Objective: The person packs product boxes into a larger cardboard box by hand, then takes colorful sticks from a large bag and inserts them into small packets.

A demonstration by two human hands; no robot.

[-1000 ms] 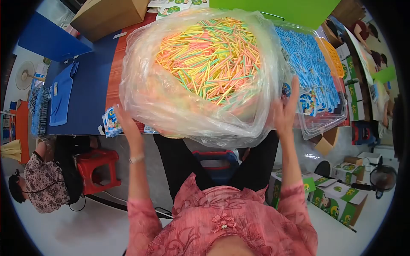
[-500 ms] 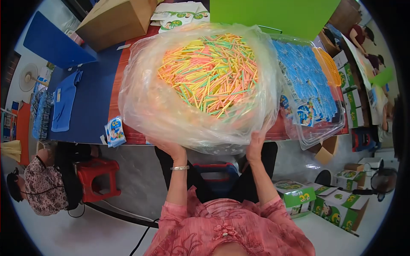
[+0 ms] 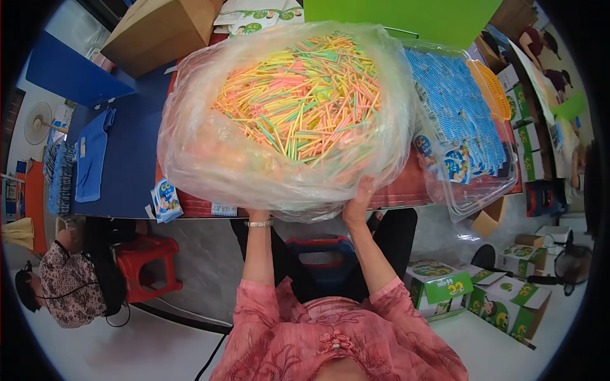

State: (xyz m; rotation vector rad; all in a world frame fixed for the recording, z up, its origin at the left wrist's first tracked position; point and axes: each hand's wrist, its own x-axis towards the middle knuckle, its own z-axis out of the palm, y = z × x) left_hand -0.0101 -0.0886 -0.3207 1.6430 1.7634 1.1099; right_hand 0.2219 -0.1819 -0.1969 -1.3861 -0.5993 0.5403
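Observation:
A large clear plastic bag (image 3: 254,187) stands on the table in front of me, its mouth open. It is full of thin candy sticks (image 3: 305,95) in yellow, pink and green. My left hand (image 3: 257,216) reaches under the bag's near edge, where its fingers are hidden. At the near right side, my right hand (image 3: 358,203) presses against the plastic, with the thumb up along it and the other fingers mostly hidden. Both hands hold the bag. Blue-and-white packets (image 3: 167,202) lie to its left, and another small packet (image 3: 223,209) shows at the table edge.
Right of the bag, a clear plastic tray (image 3: 467,206) holds many blue packets, beside an orange basket (image 3: 490,89). A cardboard box (image 3: 162,35) and blue panel (image 3: 76,66) stand back left. A person sits at the left near a red stool (image 3: 149,267).
The bag has shifted a little left between my hands, uncovering a small packet at the table edge. Both hands have moved with it, and the left has gone further under the bag.

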